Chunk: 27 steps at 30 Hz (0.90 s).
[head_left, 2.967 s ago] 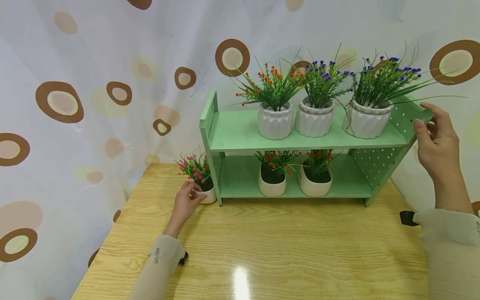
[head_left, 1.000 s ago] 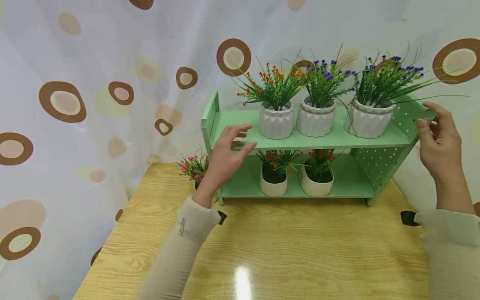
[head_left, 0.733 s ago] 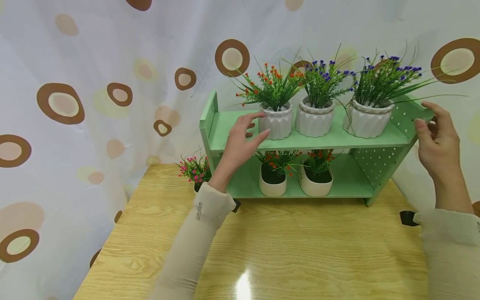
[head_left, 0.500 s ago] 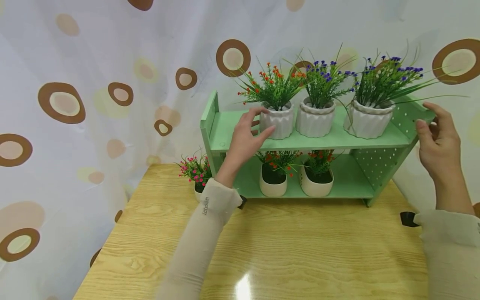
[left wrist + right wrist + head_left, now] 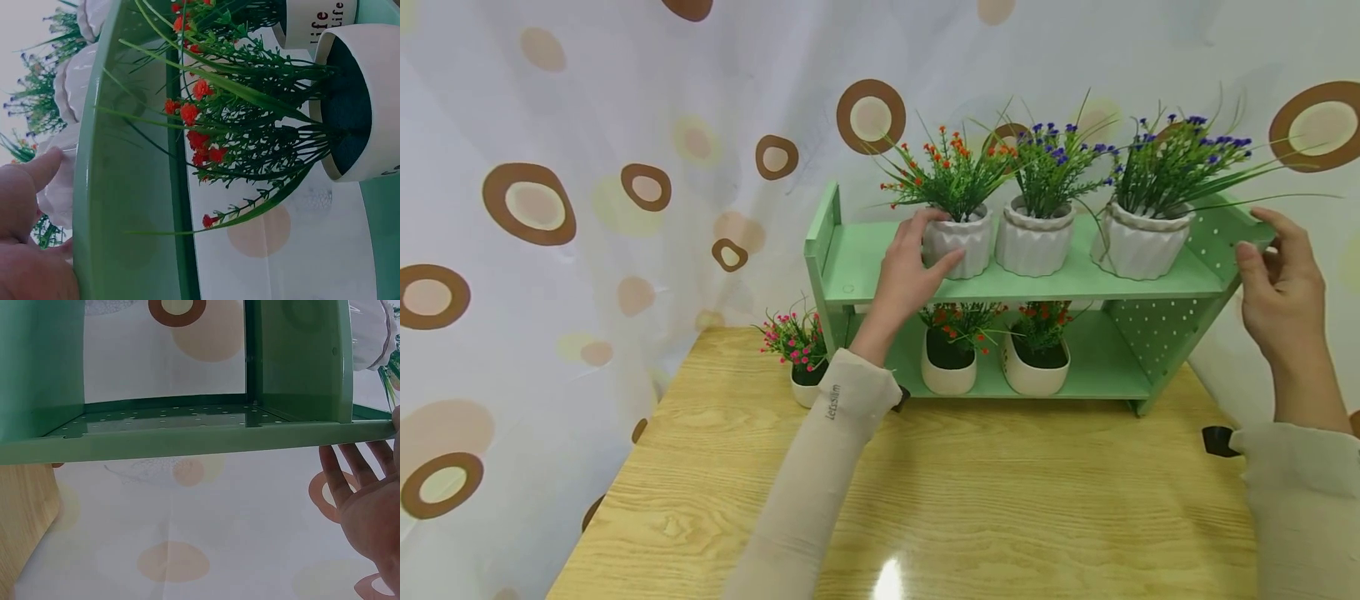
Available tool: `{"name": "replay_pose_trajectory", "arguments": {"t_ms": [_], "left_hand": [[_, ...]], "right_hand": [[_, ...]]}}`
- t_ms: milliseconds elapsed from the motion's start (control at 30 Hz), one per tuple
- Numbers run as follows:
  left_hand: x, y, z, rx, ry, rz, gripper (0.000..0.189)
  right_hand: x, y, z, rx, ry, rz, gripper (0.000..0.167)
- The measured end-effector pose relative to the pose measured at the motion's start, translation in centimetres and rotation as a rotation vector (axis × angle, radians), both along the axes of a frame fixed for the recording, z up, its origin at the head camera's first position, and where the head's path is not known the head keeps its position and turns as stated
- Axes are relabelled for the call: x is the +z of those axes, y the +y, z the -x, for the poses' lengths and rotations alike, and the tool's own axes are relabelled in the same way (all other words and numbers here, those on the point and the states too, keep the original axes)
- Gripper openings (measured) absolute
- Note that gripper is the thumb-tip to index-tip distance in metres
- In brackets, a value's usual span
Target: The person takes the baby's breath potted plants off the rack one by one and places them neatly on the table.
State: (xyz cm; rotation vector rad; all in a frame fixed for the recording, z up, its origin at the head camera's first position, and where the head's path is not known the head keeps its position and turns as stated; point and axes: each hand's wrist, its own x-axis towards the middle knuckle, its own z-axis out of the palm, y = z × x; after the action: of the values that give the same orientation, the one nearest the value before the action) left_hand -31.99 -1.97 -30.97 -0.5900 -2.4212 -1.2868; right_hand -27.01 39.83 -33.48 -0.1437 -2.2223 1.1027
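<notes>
A white ribbed pot with orange flowers (image 5: 966,250) stands on the upper board of a green two-tier shelf (image 5: 865,283). My left hand (image 5: 904,271) holds this pot from the left, thumb at its front and fingers at its rim and far side. In the left wrist view the thumb (image 5: 47,167) lies against the pot; the fingertips are mostly hidden. At the shelf's right end my right hand (image 5: 1285,287) grips the top of the side panel (image 5: 262,437) between thumb and fingers.
Two white ribbed pots with purple flowers (image 5: 1033,242) (image 5: 1142,246) stand to the right on the upper board. Below are two cream pots with red flowers (image 5: 950,375) (image 5: 1037,371). A pink-flowered pot (image 5: 805,385) stands on the wooden table (image 5: 1000,500), left of the shelf.
My left hand has left the pink-flowered pot on the table, risen to the right and closed around the orange-flowered pot. The right hand has kept its place on the shelf.
</notes>
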Motion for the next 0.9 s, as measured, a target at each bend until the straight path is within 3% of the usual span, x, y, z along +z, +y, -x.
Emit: {"name": "replay_pose_trajectory", "arguments": {"t_ms": [500,900], "left_hand": [[0.2,-0.1,-0.4,0.031,0.016,-0.034,0.047],[-0.2,-0.9,-1.8,-0.025,0.054,-0.070,0.046]], "right_hand": [[0.1,0.0,0.0,0.020,0.012,0.006,0.047],[0.1,0.2,-0.3,0.002,-0.036,-0.006,0.048]]}}
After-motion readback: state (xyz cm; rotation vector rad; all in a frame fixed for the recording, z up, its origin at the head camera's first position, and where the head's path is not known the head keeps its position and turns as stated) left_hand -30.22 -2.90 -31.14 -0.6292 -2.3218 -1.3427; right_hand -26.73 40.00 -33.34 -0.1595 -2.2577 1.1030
